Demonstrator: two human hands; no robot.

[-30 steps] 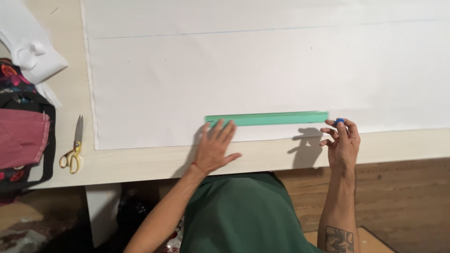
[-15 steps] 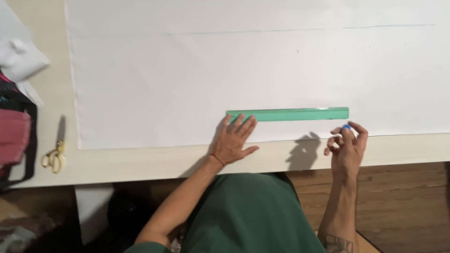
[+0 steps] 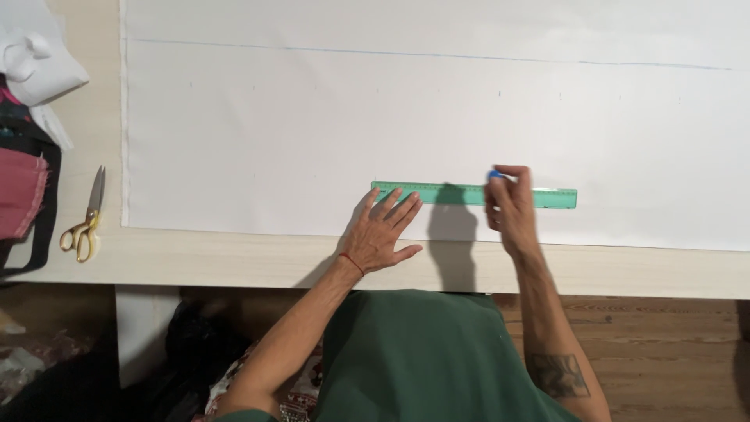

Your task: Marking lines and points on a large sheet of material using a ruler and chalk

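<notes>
A person in a green top leans over a pale wooden table on which a large sheet of white fabric is spread flat, a thin blue line drawn across its far part. A translucent green ruler lies flat on the fabric near its front edge, running left to right. The left hand rests palm down with its fingers spread and released, the fingertips pressing on the left end of the ruler while the heel of the hand sits on the fabric near the table edge. The right hand lies over the middle of the ruler with its fingers pinched together on a small blue marker, whose tip meets the fabric at the ruler's far edge. Well to the left, yellow-handled scissors lie on the bare table beside the fabric's left edge, near a dark bag with red cloth.
</notes>
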